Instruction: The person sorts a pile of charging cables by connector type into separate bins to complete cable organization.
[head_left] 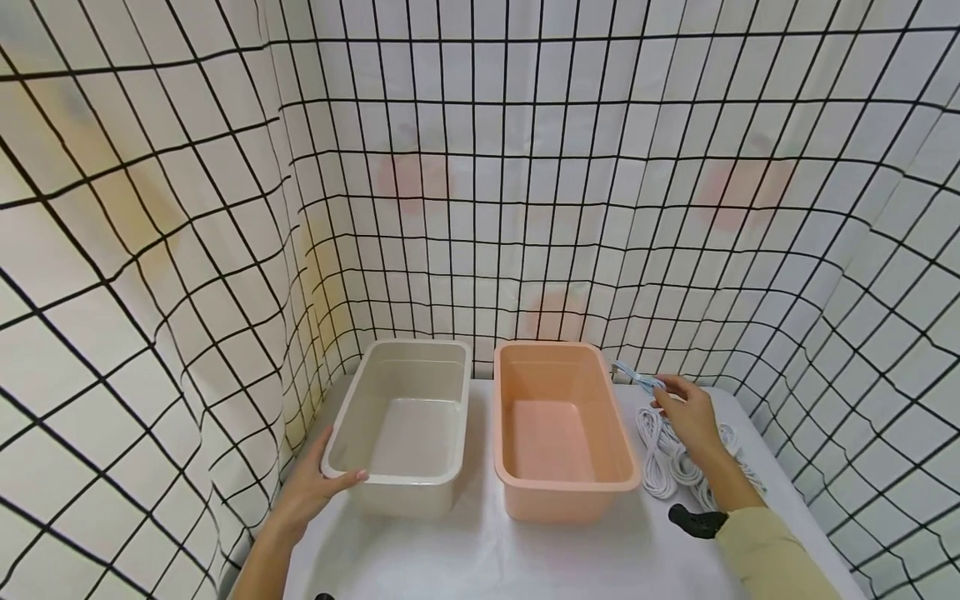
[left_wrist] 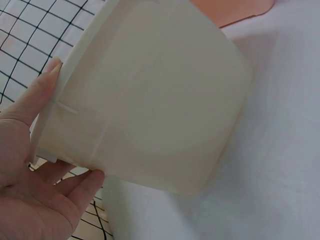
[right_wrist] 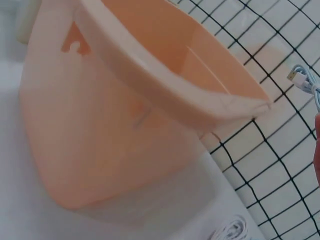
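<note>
My left hand (head_left: 311, 483) grips the near left corner of a beige plastic bin (head_left: 397, 493), thumb over the rim and fingers against the outer wall. My right hand (head_left: 693, 417) pinches a bundled light blue and white USB cable (head_left: 636, 377) in the air, right of a peach plastic bin (head_left: 562, 502). The USB plug (right_wrist: 298, 77) shows at the right edge of the right wrist view, with only a sliver of fingers beside it. Below the right hand, several coiled white cables (head_left: 656, 458) lie on the table, partly hidden by the forearm. No items show inside either bin.
Black wire grid panels (head_left: 525, 208) backed by white cloth stand at the back and both sides. A white cloth covers the table (head_left: 495, 558). The two bins stand side by side with a narrow gap. A black object (head_left: 696, 522) sits by the right sleeve.
</note>
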